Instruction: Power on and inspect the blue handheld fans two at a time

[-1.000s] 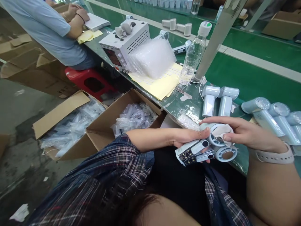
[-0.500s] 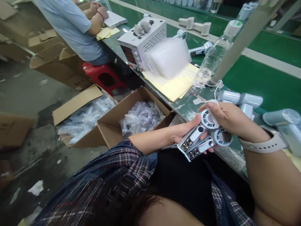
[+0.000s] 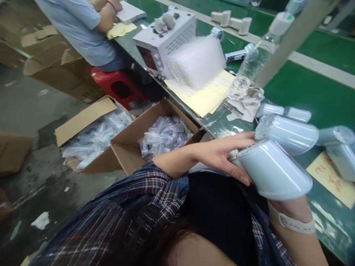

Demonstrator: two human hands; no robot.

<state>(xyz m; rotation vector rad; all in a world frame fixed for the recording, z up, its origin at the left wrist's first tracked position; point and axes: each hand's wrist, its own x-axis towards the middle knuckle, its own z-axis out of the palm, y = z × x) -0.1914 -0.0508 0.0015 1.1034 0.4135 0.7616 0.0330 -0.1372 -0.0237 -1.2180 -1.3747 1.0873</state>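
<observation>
Two light-blue handheld devices with wide cylindrical heads are held close in front of me. The nearer device [image 3: 277,171] lies across my wrist side, and the farther device [image 3: 291,133] sits just behind it. My left hand [image 3: 222,155] grips the left ends of the heads, thumb below and fingers above. A small whitish bit shows by its fingers. My right hand [image 3: 294,208] supports the devices from below, with its fingers hidden behind the nearer head. A crumpled grey cloth [image 3: 251,103] lies on the bench beyond them.
A clear bottle [image 3: 248,68] stands beside a slanted post [image 3: 294,40]. Yellow sheets [image 3: 205,107], a stack of bubble bags [image 3: 196,62] and a power supply [image 3: 163,37] occupy the bench. Cartons [image 3: 122,155] hold bagged parts. Another person [image 3: 74,33] sits on a red stool [image 3: 119,85].
The devices have turned: their circuit-board handles faced me, and now the outer sides of the heads do. The grey cloth now lies on the bench. My right hand has moved lower, behind the devices.
</observation>
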